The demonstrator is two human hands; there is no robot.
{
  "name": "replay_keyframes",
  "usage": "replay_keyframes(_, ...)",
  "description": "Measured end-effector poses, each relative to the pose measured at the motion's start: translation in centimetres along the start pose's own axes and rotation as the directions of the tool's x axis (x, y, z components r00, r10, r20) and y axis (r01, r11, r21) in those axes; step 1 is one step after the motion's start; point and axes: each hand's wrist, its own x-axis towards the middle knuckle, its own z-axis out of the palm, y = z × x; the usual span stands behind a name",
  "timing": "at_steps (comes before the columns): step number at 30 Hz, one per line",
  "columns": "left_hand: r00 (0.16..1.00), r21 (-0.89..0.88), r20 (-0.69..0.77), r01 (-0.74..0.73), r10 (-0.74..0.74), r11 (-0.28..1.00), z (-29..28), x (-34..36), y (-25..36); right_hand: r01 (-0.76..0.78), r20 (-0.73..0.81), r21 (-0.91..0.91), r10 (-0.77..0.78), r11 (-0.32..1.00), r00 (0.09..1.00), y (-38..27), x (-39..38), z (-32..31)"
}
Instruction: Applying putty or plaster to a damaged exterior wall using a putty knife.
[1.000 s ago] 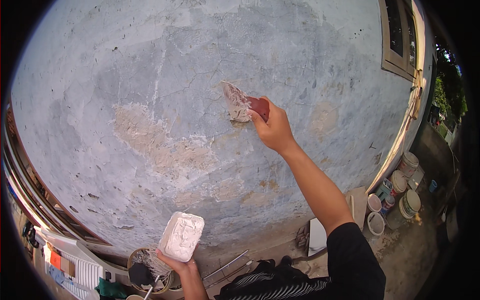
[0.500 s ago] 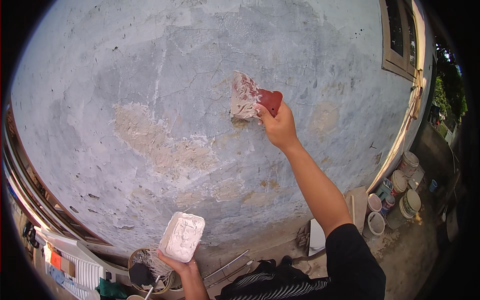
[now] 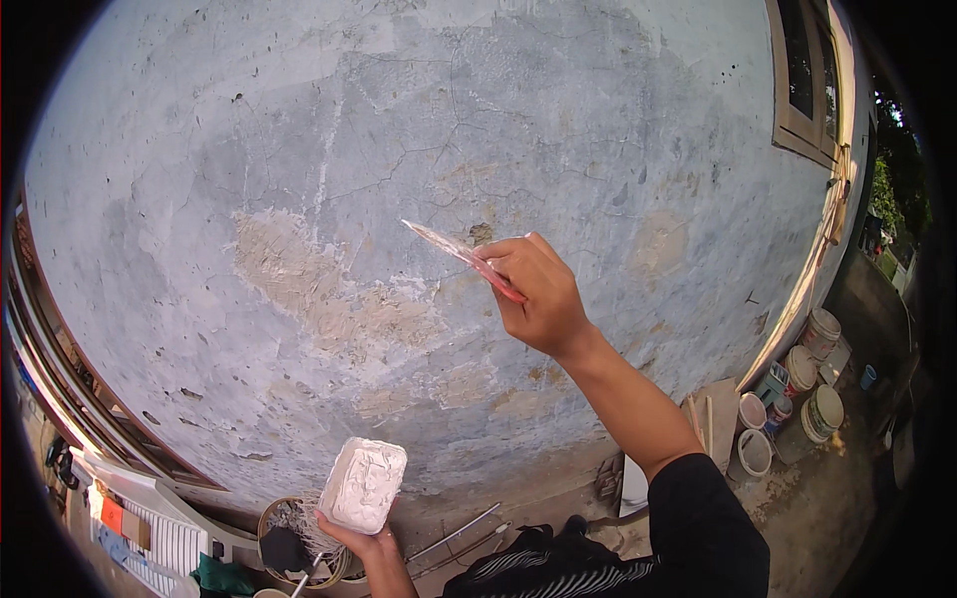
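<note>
My right hand (image 3: 541,293) grips a red putty scraper (image 3: 469,257) smeared with whitish filler. The scraper is turned edge-on, its tip pointing up and left in front of the wall. Just above my knuckles, a small dark hole (image 3: 480,234) shows in the blue-grey wall (image 3: 558,130). Low in the view, my left hand (image 3: 369,543) holds a white rectangular tub (image 3: 341,503) from below. Pale filler (image 3: 369,480) fills it, its surface rough and streaked. A wide rough patch of beige filler (image 3: 319,289) covers the wall left of the scraper.
Several paint buckets (image 3: 822,414) stand on the ground at the right, beside the wall. A framed window (image 3: 803,140) is at upper right. A round container with stringy fibres (image 3: 299,523) stands near my left hand, beside a white slatted object (image 3: 159,528).
My right hand has drawn the scraper down and turned it from flat against the wall to edge-on, uncovering the small hole. The tub in my left hand sits slightly lower.
</note>
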Motion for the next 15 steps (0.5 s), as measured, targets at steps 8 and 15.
replay_keyframes(8,0.999,0.018,-0.024,-0.029,0.030,0.999,0.8,0.3,0.2,0.230,0.147,-0.207,-0.203,0.951,0.968,-0.8,-2.3,1.7)
replay_keyframes(15,0.999,0.009,0.044,0.008,-0.009,1.000,0.9,0.2,0.2,0.271,0.173,-0.283,-0.229,0.920,0.958,-0.1,-4.1,1.7)
